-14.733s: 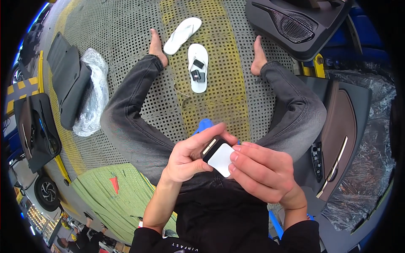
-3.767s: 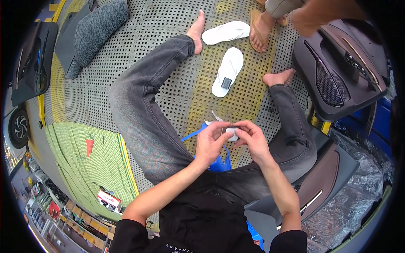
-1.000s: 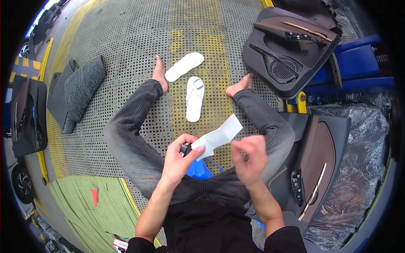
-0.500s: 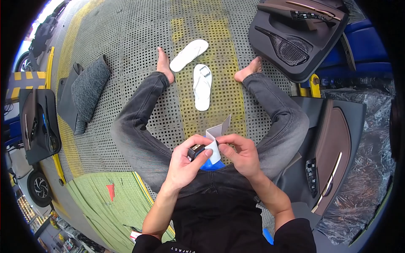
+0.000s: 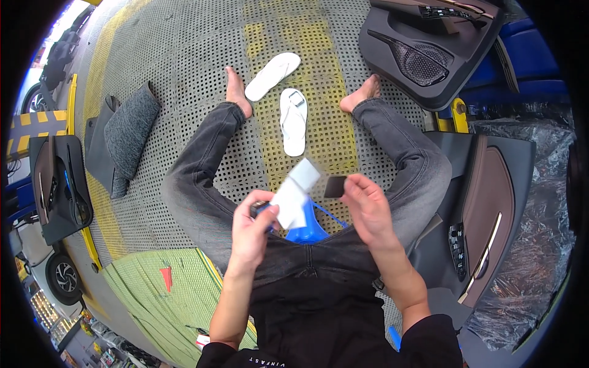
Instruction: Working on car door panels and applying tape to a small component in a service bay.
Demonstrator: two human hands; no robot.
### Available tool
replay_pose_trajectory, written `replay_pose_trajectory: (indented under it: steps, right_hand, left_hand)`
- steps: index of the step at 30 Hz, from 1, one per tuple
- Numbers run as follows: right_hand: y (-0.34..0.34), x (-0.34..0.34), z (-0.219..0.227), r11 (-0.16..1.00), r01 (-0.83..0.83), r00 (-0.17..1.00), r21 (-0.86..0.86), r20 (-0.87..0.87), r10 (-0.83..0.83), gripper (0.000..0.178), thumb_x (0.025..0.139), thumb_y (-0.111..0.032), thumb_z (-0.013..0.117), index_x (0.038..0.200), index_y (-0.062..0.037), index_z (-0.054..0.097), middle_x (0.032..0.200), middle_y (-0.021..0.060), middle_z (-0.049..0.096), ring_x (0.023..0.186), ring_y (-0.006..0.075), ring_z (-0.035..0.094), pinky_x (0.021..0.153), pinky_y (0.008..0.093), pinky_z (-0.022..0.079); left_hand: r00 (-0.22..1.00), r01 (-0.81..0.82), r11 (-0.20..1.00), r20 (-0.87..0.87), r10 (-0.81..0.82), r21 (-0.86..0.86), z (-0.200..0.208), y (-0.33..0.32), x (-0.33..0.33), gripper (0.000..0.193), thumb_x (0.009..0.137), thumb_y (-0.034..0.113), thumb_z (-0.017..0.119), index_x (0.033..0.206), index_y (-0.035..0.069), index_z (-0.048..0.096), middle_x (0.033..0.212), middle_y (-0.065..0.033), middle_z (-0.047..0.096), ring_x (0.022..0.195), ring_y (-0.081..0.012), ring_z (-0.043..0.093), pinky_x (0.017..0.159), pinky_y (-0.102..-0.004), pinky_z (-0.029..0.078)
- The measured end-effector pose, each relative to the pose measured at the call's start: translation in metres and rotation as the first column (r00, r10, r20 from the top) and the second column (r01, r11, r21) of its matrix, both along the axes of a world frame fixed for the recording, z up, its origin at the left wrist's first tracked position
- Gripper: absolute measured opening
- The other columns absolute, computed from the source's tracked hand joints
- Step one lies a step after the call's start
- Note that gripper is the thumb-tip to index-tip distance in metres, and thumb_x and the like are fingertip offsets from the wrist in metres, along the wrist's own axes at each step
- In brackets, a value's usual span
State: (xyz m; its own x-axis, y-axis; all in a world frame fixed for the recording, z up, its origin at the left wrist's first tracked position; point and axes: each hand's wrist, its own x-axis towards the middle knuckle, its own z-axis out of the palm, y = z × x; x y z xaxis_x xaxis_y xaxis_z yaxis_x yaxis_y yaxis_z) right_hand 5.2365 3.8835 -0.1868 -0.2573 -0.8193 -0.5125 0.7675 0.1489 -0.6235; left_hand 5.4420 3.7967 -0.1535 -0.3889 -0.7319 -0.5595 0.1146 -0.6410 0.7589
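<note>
One near sandal (image 5: pixel 294 132), white, lies on the perforated floor (image 5: pixel 196 55), with a small squarish piece (image 5: pixel 297 99) on its far end. On the person's side of the near sandal, the left hand (image 5: pixel 250 230) grips a white strip (image 5: pixel 290 199), blurred, its thumb pressed on the strip's edge and its fingers curled around a small dark block (image 5: pixel 258 209), mostly hidden. The strip tips up toward the near sandal. To the right of the strip and also on the person's side of the near sandal, the right hand (image 5: pixel 370 211) has thumb and fingertips clamped on a thin dark square (image 5: pixel 334 187), held apart from the strip. A blue object (image 5: pixel 308 232) shows beyond the strip, between the legs.

The other sandal (image 5: pixel 273 76) lies just beyond the near sandal, to its left. Well to the left of the near sandal are folded grey carpet pieces (image 5: pixel 132 132); left and closer to the person, a green mat (image 5: pixel 141 276) bears a red piece (image 5: pixel 166 279). Right of the near sandal, a grilled door panel (image 5: pixel 392 67) lies farther off, and a brown-trimmed panel (image 5: pixel 488 202) lies closer to the person, beside crumpled clear plastic (image 5: pixel 531 270).
</note>
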Motion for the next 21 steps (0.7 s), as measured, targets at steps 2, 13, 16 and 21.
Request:
replay_pose_trajectory:
  steps: [2, 13, 16, 21]
  right_hand:
    - [0.003, -0.012, -0.005, 0.997, 0.068, 0.995, 0.038, -0.078, -0.065, 0.019, 0.090, -0.011, 0.063, 0.106, -0.0018, 0.061, 0.094, 0.0011, 0.064, 0.088, 0.0075, 0.058, 0.080, 0.0232, 0.045]
    - [-0.008, 0.020, 0.050, 0.959, -0.216, 0.368, -0.183, -0.925, -0.093, 0.011, 0.085, -0.001, 0.065, 0.096, -0.0001, 0.064, 0.089, 0.0117, 0.066, 0.075, 0.0188, 0.065, 0.065, 0.0271, 0.052]
    - [-0.011, 0.024, 0.054, 0.944, -0.219, 0.384, -0.246, -0.911, -0.149, 0.010, 0.088, -0.004, 0.061, 0.097, 0.0009, 0.062, 0.090, 0.0143, 0.065, 0.076, 0.0196, 0.066, 0.067, 0.0275, 0.054]
    - [-0.007, 0.024, 0.064, 0.940, -0.163, 0.406, -0.299, -0.889, -0.212, 0.012, 0.087, -0.004, 0.063, 0.098, -0.0011, 0.063, 0.089, 0.0158, 0.065, 0.076, 0.0228, 0.067, 0.067, 0.0285, 0.055]
  left_hand:
    - [0.997, -0.044, 0.999, 0.067, 0.045, -0.023, -0.019, -0.007, 0.016, 0.024, 0.087, 0.007, 0.061, 0.110, 0.000, 0.056, 0.080, -0.0022, 0.061, 0.065, -0.0066, 0.052, 0.059, -0.0208, 0.042]
    - [0.818, -0.219, 0.932, -0.466, 0.337, 0.288, 0.004, 0.000, -0.018, 0.047, 0.096, 0.022, 0.042, 0.136, -0.003, 0.037, 0.120, -0.0152, 0.056, 0.100, -0.0201, 0.058, 0.083, -0.0329, 0.048]
    - [0.842, -0.239, 0.950, -0.444, 0.306, 0.202, 0.008, 0.012, -0.023, 0.059, 0.089, 0.012, 0.057, 0.141, 0.000, 0.031, 0.120, -0.0135, 0.053, 0.105, -0.0206, 0.053, 0.090, -0.0307, 0.044]
    - [0.760, -0.225, 0.897, -0.508, 0.406, 0.380, 0.006, 0.016, -0.023, 0.038, 0.086, 0.005, 0.063, 0.119, 0.010, 0.046, 0.113, -0.0099, 0.056, 0.103, -0.0211, 0.055, 0.090, -0.0330, 0.045]
